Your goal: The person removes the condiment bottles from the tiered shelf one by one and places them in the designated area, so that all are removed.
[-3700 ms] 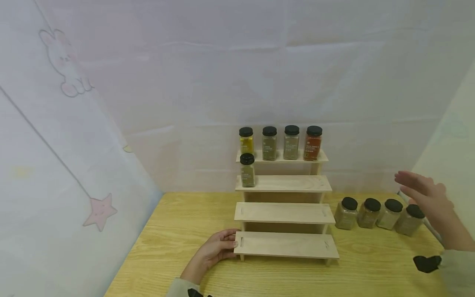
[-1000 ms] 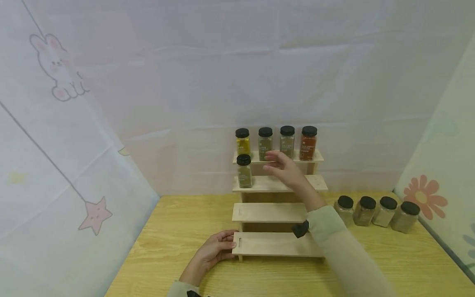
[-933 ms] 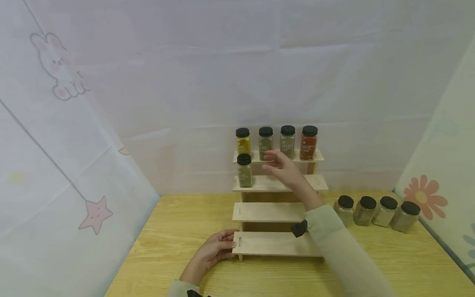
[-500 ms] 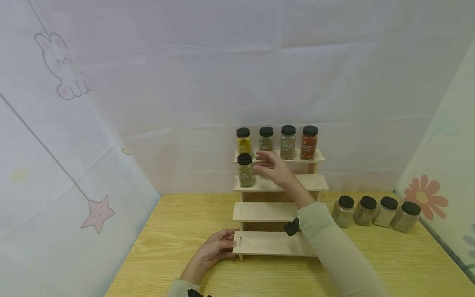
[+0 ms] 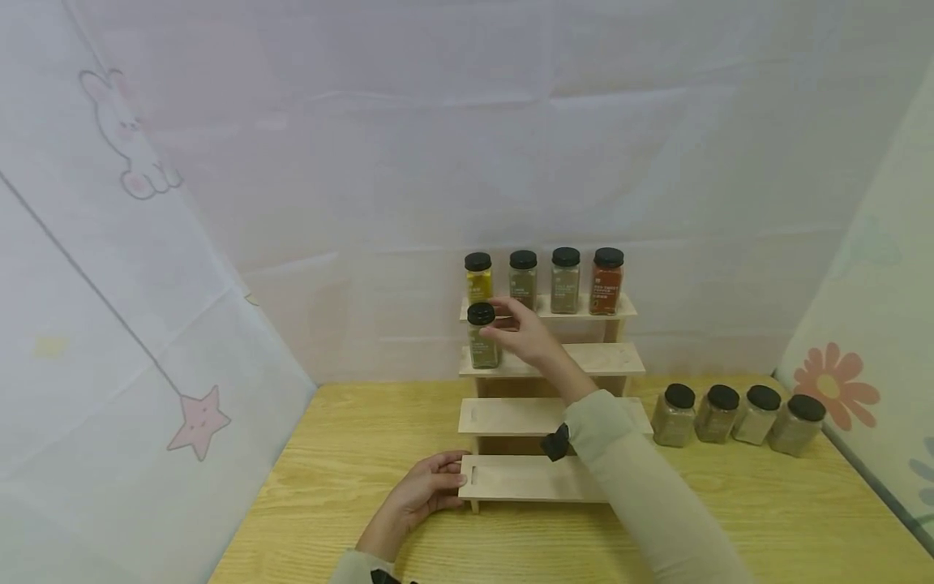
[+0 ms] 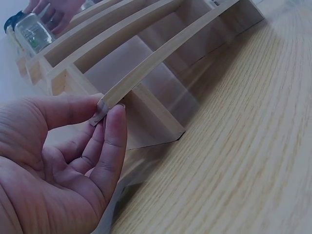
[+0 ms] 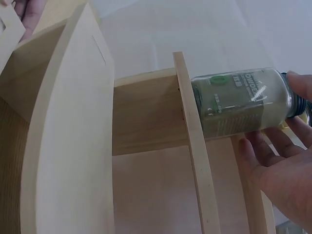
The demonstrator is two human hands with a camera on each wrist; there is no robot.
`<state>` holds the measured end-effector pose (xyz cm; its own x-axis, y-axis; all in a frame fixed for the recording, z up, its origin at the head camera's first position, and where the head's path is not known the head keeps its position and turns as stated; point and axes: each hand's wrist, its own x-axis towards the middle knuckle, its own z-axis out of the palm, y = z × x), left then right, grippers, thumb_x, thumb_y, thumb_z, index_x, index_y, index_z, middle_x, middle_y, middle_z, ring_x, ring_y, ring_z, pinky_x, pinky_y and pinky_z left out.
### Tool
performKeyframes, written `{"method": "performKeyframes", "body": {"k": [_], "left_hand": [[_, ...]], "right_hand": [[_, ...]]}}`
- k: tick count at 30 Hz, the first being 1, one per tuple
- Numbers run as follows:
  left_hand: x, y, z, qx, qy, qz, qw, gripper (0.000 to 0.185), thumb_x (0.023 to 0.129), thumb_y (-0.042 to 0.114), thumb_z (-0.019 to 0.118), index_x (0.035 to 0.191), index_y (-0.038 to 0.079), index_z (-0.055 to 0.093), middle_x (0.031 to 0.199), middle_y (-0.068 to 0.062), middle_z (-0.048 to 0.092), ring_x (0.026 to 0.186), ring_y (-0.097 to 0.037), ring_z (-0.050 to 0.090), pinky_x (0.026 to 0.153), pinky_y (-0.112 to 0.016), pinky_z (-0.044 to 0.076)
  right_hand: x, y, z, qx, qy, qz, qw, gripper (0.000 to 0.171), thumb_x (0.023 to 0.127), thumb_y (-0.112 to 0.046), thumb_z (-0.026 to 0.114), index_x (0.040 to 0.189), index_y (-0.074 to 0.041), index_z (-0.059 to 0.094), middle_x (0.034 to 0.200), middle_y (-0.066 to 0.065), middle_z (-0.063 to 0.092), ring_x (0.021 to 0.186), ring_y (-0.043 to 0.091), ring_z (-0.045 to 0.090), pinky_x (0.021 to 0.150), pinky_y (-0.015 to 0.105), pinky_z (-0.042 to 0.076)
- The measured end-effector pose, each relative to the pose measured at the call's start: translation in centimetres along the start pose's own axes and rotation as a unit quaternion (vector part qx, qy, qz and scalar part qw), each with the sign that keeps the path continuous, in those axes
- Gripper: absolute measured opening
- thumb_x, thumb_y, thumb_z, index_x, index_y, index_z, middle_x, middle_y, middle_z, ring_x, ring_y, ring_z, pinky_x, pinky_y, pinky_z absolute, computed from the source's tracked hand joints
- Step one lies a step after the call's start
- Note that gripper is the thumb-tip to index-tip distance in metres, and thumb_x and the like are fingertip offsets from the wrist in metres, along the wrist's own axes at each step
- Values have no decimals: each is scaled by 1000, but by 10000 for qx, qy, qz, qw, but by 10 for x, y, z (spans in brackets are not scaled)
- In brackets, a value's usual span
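A stepped wooden spice rack (image 5: 540, 478) stands on the table. My left hand (image 5: 423, 491) pinches the left end of its lowest board; the left wrist view shows thumb and fingertips on the board's corner. A spice jar (image 5: 483, 354) of greenish powder with a black lid stands upright at the left end of the second tier from the top. My right hand (image 5: 527, 334) holds this jar near its top from the right. In the right wrist view the thumb (image 7: 301, 85) is on the lid and the other fingers curve round the jar's side.
On the top tier stand a yellow jar (image 5: 478, 284), two greenish jars and a red jar (image 5: 606, 284). Several black-lidded jars, one of them a brownish jar (image 5: 715, 419), stand on the table (image 5: 350, 438) right of the rack. A printed cloth (image 5: 409, 162) hangs behind.
My right hand has come from above the jars on the right, across the rack, then further left onto the second-tier jar. My left hand has stayed at the lowest board.
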<state>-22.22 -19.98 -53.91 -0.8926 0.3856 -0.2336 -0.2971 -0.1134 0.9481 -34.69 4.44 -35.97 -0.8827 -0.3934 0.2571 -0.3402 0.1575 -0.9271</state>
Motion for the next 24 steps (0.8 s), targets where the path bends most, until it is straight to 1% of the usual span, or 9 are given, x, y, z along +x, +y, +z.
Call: {"method": "performKeyframes", "body": {"k": [3, 4, 7, 10, 12, 17, 20, 24], "left_hand": [[0, 0, 0, 15, 18, 9, 10000, 66, 93, 4, 68, 150, -9, 37, 114, -10, 61, 92, -19, 68, 72, -27, 60], [0, 0, 0, 21, 30, 8, 10000, 66, 93, 4, 68, 150, -8, 37, 114, -10, 61, 92, -19, 68, 72, -27, 60], [0, 0, 0, 26, 61, 2, 10000, 66, 93, 4, 68, 150, -8, 37, 113, -9, 61, 92, -18, 68, 72, -27, 60], [-1, 0, 0, 16, 59, -13, 10000, 67, 93, 4, 68, 151, -9, 36, 113, -9, 62, 91, -18, 68, 71, -27, 60], [-1, 0, 0, 5, 51, -25, 10000, 67, 94, 4, 68, 151, -8, 35, 113, -9, 61, 91, -18, 68, 72, -27, 60], [-1, 0, 0, 15, 46, -7, 10000, 67, 94, 5, 67, 151, -8, 35, 113, -9, 62, 91, -18, 68, 72, -28, 60], [-1, 0, 0, 21, 44, 2, 10000, 67, 94, 5, 67, 151, -8, 35, 113, -9, 62, 92, -18, 68, 72, -28, 60], [-1, 0, 1, 19, 25, 8, 10000, 67, 94, 4, 67, 151, -8, 35, 114, -9, 62, 92, -18, 68, 72, -28, 60]], "right_hand": [[3, 0, 6, -200, 31, 1, 9998, 65, 94, -19, 74, 151, -10, 44, 136, 16, 56, 121, 30, 56, 102, 44, 49], [4, 1, 8, -275, 43, 34, 9996, 67, 94, -21, 75, 152, -10, 44, 135, 15, 56, 120, 29, 55, 102, 44, 49], [5, 3, 13, -330, 56, 143, 9993, 71, 92, -25, 77, 153, -14, 42, 136, 13, 57, 123, 30, 55, 104, 45, 48], [5, 6, 17, -255, 105, 181, 9995, 73, 91, -26, 78, 154, -16, 42, 142, 10, 55, 128, 31, 54, 107, 48, 47], [6, 7, 18, -205, 160, 136, 9996, 71, 91, -24, 78, 153, -16, 44, 140, 10, 56, 126, 31, 55, 106, 48, 48], [3, 3, 18, -328, 321, 62, 9989, 69, 90, -23, 79, 151, -17, 47, 133, 9, 60, 120, 28, 58, 102, 45, 50], [-1, 0, 16, -219, 357, -10, 9991, 67, 89, -22, 80, 149, -18, 50, 131, 9, 60, 119, 28, 60, 98, 43, 53], [-8, -7, 10, 72, 352, -99, 9993, 62, 88, -21, 80, 144, -21, 54, 130, 8, 60, 118, 29, 60, 96, 42, 54]]}}
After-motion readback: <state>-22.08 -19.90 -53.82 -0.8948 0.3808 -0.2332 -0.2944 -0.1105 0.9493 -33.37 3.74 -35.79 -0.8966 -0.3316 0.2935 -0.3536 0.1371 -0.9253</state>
